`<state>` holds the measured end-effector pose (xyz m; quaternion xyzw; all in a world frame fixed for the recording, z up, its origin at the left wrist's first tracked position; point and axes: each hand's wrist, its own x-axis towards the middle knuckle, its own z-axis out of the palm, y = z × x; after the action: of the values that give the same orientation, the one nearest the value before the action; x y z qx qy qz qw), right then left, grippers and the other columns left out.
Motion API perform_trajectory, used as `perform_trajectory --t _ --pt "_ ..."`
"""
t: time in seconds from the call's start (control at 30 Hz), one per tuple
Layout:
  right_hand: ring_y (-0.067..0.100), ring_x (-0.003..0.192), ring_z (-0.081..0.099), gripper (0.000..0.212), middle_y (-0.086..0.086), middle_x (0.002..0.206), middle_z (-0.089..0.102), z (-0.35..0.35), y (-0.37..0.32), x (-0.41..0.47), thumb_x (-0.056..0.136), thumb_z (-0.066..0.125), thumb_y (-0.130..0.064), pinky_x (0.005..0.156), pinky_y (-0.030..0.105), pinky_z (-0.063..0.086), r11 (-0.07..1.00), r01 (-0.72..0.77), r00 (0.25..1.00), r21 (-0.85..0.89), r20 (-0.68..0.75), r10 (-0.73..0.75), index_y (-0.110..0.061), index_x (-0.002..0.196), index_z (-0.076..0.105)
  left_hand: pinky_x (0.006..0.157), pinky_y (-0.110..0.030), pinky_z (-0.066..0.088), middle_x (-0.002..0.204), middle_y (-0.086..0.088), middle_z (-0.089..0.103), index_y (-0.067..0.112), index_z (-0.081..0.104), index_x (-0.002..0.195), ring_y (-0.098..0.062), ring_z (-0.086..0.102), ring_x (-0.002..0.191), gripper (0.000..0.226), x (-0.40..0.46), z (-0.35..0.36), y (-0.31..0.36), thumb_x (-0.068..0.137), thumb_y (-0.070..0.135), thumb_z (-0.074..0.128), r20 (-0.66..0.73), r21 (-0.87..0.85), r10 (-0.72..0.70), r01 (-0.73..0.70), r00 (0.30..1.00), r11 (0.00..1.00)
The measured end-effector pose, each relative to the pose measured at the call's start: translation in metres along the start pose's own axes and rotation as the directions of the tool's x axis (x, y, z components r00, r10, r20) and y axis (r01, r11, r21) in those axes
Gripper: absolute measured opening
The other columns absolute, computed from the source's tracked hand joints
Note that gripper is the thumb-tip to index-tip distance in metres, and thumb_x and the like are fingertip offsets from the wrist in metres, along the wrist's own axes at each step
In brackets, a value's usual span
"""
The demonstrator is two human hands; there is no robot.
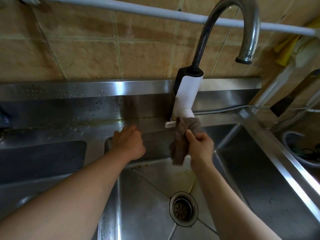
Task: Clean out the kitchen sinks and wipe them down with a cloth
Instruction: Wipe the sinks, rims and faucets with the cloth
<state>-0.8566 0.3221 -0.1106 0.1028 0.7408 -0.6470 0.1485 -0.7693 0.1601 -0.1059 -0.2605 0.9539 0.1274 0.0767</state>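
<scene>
My right hand (200,144) grips a brown cloth (184,135) and holds its top against the white base of the faucet (186,94), by the small white lever (170,125). The cloth's lower end hangs over the right sink basin (242,170). My left hand (129,142) rests with straight fingers on the back rim of that basin, left of the cloth. The drain strainer (183,209) sits in the basin floor, and brown specks lie along the back wall near the cloth.
A second sink basin (43,160) lies at the left. The steel backsplash (86,104) carries water droplets. The curved spout arches up to the right (249,32). A white pipe (121,7) runs along the tiled wall. Cables, a hose and yellow items crowd the right corner (294,144).
</scene>
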Motion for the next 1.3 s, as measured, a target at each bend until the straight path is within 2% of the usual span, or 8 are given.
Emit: perform_trajectory --t 0.13,0.3,0.57,0.8,0.97,1.07,1.17,1.3 --pt "0.025 0.1 0.058 0.031 0.008 0.106 0.058 0.035 -0.02 0.002 0.089 0.065 -0.018 0.083 0.035 0.048 0.897 -0.221 0.975 0.383 0.054 0.217 -0.004 0.114 0.054 0.102 -0.041 0.032 0.129 -0.001 0.044 0.021 0.053 0.13 -0.024 0.039 0.123 0.05 0.004 0.002 -0.002 0.082 0.029 0.062 -0.002 0.034 0.006 -0.006 1.0 0.999" --pt "0.026 0.1 0.06 0.049 0.015 0.118 0.06 0.044 -0.014 0.002 0.088 0.065 -0.014 0.06 0.027 0.053 0.799 -0.248 0.967 0.548 0.096 0.235 0.007 0.128 0.046 0.098 -0.041 0.034 0.125 -0.002 0.047 0.021 0.056 0.125 -0.024 0.042 0.119 0.046 0.006 0.003 -0.005 0.081 0.035 0.063 -0.023 0.023 0.027 -0.027 0.999 0.999" --pt "0.029 0.098 0.057 0.04 0.022 0.115 0.057 0.054 0.006 0.01 0.097 0.044 0.0 0.103 0.05 0.041 0.602 -0.342 0.934 0.721 0.33 0.136 0.002 0.136 0.04 0.098 -0.04 0.036 0.129 -0.001 0.045 0.02 0.055 0.127 -0.024 0.04 0.12 0.048 0.01 0.005 -0.006 0.081 0.034 0.062 -0.044 0.02 0.041 -0.04 0.998 0.999" --pt "0.03 0.096 0.061 0.02 0.015 0.099 0.063 0.032 0.019 -0.003 0.084 0.068 -0.008 0.092 0.05 0.05 0.955 -0.218 0.975 0.203 0.075 0.207 -0.015 0.084 0.05 0.098 -0.04 0.034 0.129 -0.001 0.043 0.019 0.056 0.125 -0.023 0.039 0.12 0.046 0.006 0.004 -0.003 0.081 0.03 0.062 -0.014 0.038 0.023 -0.022 1.0 0.999" --pt "0.017 0.091 0.059 0.018 -0.003 0.095 0.057 0.015 -0.006 -0.01 0.088 0.062 -0.024 0.079 0.035 0.052 0.935 0.3 0.923 0.186 -0.302 -0.236 -0.031 0.084 0.046 0.098 -0.04 0.037 0.125 -0.001 0.045 0.019 0.059 0.119 -0.022 0.042 0.117 0.038 0.004 0.0 -0.001 0.082 0.029 0.062 -0.006 0.046 0.016 -0.016 1.0 0.999" --pt "0.016 0.095 0.057 0.014 0.001 0.111 0.054 0.021 -0.037 0.003 0.089 0.061 -0.029 0.082 0.033 0.052 0.891 0.437 0.88 -0.127 -0.143 -0.452 -0.028 0.088 0.047 0.098 -0.04 0.037 0.125 -0.002 0.045 0.02 0.058 0.12 -0.023 0.042 0.118 0.039 0.003 -0.001 0.001 0.082 0.026 0.06 0.006 0.061 0.015 -0.016 1.0 0.998" --pt "0.025 0.102 0.055 0.026 0.008 0.122 0.049 0.036 -0.054 0.024 0.087 0.064 -0.031 0.091 0.045 0.05 0.8 0.359 0.919 -0.481 0.035 -0.392 -0.022 0.103 0.045 0.1 -0.042 0.037 0.129 -0.003 0.044 0.02 0.055 0.126 -0.024 0.041 0.121 0.045 0.003 -0.002 0.001 0.081 0.024 0.058 0.021 0.052 0.018 -0.019 1.0 0.998" --pt "0.033 0.112 0.054 0.037 0.012 0.122 0.052 0.048 -0.057 0.038 0.082 0.071 -0.022 0.097 0.051 0.046 0.796 0.265 0.946 -0.544 -0.013 -0.323 -0.018 0.113 0.05 0.103 -0.043 0.035 0.132 -0.003 0.044 0.02 0.051 0.132 -0.025 0.039 0.124 0.052 0.005 -0.004 0.0 0.08 0.024 0.057 0.03 0.037 0.014 -0.015 0.999 0.999"
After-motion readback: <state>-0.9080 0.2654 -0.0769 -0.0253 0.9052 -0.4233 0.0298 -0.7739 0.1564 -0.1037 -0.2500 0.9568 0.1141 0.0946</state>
